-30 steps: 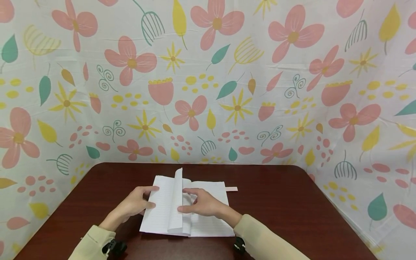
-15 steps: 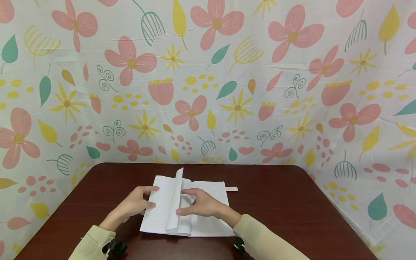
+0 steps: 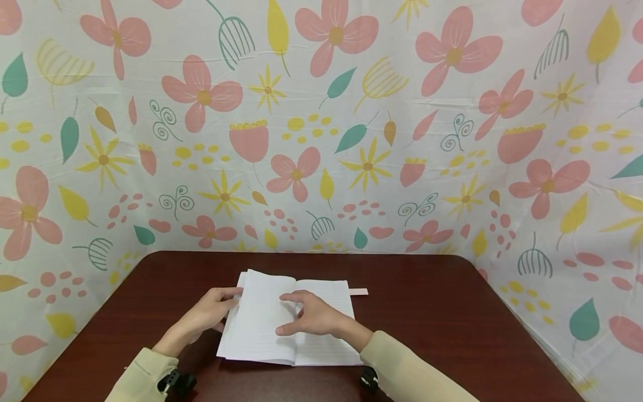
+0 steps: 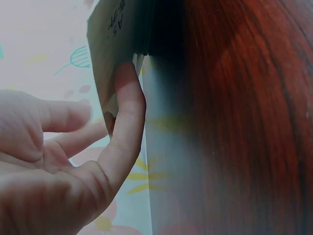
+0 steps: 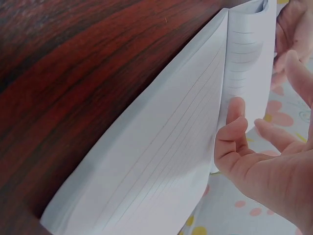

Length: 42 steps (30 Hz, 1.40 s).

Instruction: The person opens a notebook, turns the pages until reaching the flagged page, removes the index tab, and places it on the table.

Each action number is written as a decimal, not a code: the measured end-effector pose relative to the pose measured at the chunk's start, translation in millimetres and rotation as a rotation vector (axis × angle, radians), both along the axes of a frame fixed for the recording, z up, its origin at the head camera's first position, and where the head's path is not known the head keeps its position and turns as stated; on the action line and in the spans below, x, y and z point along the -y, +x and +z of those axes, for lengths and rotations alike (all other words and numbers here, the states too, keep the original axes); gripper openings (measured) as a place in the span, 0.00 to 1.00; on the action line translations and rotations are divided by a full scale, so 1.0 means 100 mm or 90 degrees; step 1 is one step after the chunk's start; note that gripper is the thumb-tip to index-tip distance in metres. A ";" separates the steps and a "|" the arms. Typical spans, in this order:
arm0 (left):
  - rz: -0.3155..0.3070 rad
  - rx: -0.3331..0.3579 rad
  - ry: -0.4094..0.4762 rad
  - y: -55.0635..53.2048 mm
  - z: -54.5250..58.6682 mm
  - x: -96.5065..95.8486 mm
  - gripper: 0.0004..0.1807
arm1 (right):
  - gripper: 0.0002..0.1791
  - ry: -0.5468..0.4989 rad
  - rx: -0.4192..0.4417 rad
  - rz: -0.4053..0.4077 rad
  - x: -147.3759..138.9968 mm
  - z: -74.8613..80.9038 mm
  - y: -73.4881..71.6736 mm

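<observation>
A notebook (image 3: 263, 338) with lined white pages lies open in front of me in the head view. My left hand (image 3: 207, 310) grips its left edge; in the left wrist view, fingers (image 4: 128, 107) lie against the cover (image 4: 110, 44), which bears handwritten marks. Over the inner part of the left page, my right hand (image 3: 316, 314) has its thumb and index finger spread apart with nothing between them. The right wrist view shows the right hand (image 5: 266, 166) beside the curved page (image 5: 242, 54), some fingers bent, one fingertip right at the paper.
A pale strip (image 3: 358, 291) sticks out past the notebook's right edge. The dark brown table (image 3: 427, 318) extends around the notebook, with a flower-patterned curtain (image 3: 321, 139) behind it. Black wrist devices (image 3: 177, 383) sit at both sleeves.
The page that stood raised near the middle has come down onto the left side. My right fingers no longer touch its raised edge, and my left thumb has shifted up the notebook's edge.
</observation>
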<state>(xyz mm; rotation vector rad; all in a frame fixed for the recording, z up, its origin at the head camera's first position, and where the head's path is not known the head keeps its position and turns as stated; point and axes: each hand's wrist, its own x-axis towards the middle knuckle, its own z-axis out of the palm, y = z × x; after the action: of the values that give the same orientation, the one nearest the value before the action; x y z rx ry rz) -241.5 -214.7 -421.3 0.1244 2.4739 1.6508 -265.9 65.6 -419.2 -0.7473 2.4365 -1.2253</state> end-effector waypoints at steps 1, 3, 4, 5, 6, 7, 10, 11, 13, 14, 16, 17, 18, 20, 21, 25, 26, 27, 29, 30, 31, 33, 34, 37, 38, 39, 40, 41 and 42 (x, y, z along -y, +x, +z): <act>0.001 0.002 -0.002 0.00 0.00 0.00 0.26 | 0.41 0.002 -0.001 0.000 0.00 0.00 0.00; 0.010 0.005 -0.003 -0.01 -0.01 -0.01 0.27 | 0.41 0.004 -0.002 0.001 0.01 0.00 0.00; 0.010 0.004 -0.006 -0.02 -0.02 -0.01 0.28 | 0.41 0.005 -0.002 0.001 0.01 0.00 0.00; 0.010 0.001 -0.012 -0.02 -0.02 -0.01 0.30 | 0.41 0.006 -0.002 0.001 0.01 0.00 0.00; 0.010 -0.001 -0.018 -0.02 -0.03 0.00 0.31 | 0.41 0.005 -0.003 0.002 0.01 0.00 0.00; 0.012 -0.004 -0.021 -0.02 -0.03 -0.01 0.33 | 0.41 0.004 -0.004 0.004 0.01 0.00 0.00; 0.016 -0.007 -0.030 -0.01 -0.04 -0.01 0.36 | 0.41 0.001 -0.006 0.009 -0.01 0.01 0.01; 0.016 -0.008 -0.033 -0.01 -0.04 -0.01 0.36 | 0.41 -0.001 -0.006 0.010 -0.03 0.01 0.01; 0.015 -0.012 -0.035 0.00 -0.04 -0.02 0.37 | 0.41 -0.005 -0.002 0.011 -0.07 0.01 0.01; 0.016 -0.013 -0.036 0.00 -0.05 -0.02 0.37 | 0.41 -0.005 0.001 0.010 -0.09 0.01 0.01; 0.015 -0.021 -0.038 0.00 -0.05 -0.02 0.39 | 0.41 -0.006 0.006 0.007 -0.15 0.01 0.00; 0.013 -0.026 -0.039 0.00 -0.06 -0.02 0.39 | 0.41 -0.005 0.007 0.005 -0.18 0.01 -0.01; 0.011 -0.029 -0.040 0.00 -0.06 -0.01 0.40 | 0.41 -0.003 0.006 0.005 -0.22 0.01 -0.02; 0.009 -0.033 -0.039 -0.01 -0.07 0.00 0.41 | 0.42 0.004 -0.004 0.006 -0.30 0.00 -0.03; 0.007 -0.034 -0.039 -0.01 -0.07 0.00 0.42 | 0.42 0.008 -0.011 0.006 -0.34 -0.01 -0.04; 0.004 -0.028 -0.038 -0.02 -0.06 0.01 0.41 | 0.43 0.036 -0.058 0.013 -0.55 -0.03 -0.05; 0.005 -0.026 -0.037 -0.01 -0.06 0.01 0.40 | 0.43 0.044 -0.068 0.014 -0.60 -0.04 -0.05; 0.007 -0.022 -0.035 -0.01 -0.06 0.00 0.39 | 0.44 0.055 -0.081 0.014 -0.66 -0.04 -0.05; 0.010 -0.016 -0.033 -0.01 -0.05 0.00 0.36 | 0.44 0.079 -0.101 0.016 -0.78 -0.04 -0.03; 0.011 -0.012 -0.033 -0.01 -0.05 0.00 0.35 | 0.44 0.088 -0.104 0.015 -0.83 -0.03 -0.03; 0.015 -0.008 -0.031 -0.01 -0.04 -0.01 0.35 | 0.44 0.098 -0.107 0.016 -0.89 -0.03 -0.02; 0.015 -0.006 -0.032 -0.01 -0.05 -0.01 0.34 | 0.45 0.116 -0.111 0.017 -0.99 -0.03 0.00; 0.014 -0.005 -0.033 -0.01 -0.05 -0.01 0.34 | 0.45 0.120 -0.109 0.019 -1.04 -0.03 0.00; 0.013 -0.004 -0.034 -0.01 -0.05 -0.02 0.33 | 0.46 0.132 -0.102 0.021 -1.17 -0.04 0.03; 0.013 -0.004 -0.033 -0.01 -0.05 -0.01 0.33 | 0.46 0.133 -0.099 0.022 -1.21 -0.05 0.03; 0.012 -0.004 -0.033 -0.01 -0.05 -0.01 0.33 | 0.45 0.135 -0.096 0.021 -1.24 -0.06 0.04; 0.012 -0.004 -0.034 -0.01 -0.05 -0.01 0.33 | 0.45 0.135 -0.090 0.020 -1.27 -0.06 0.05; 0.013 -0.004 -0.035 -0.01 -0.05 -0.01 0.33 | 0.46 0.135 -0.086 0.019 -1.30 -0.07 0.05; 0.014 -0.004 -0.036 -0.01 -0.05 -0.01 0.33 | 0.46 0.132 -0.083 0.019 -1.32 -0.07 0.05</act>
<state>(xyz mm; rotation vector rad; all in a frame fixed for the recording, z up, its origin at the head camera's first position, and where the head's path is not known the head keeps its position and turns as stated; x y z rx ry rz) -242.1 -213.3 -426.4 0.0958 2.5327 1.5882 -260.5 197.7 -426.4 -0.8211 2.5961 -0.9213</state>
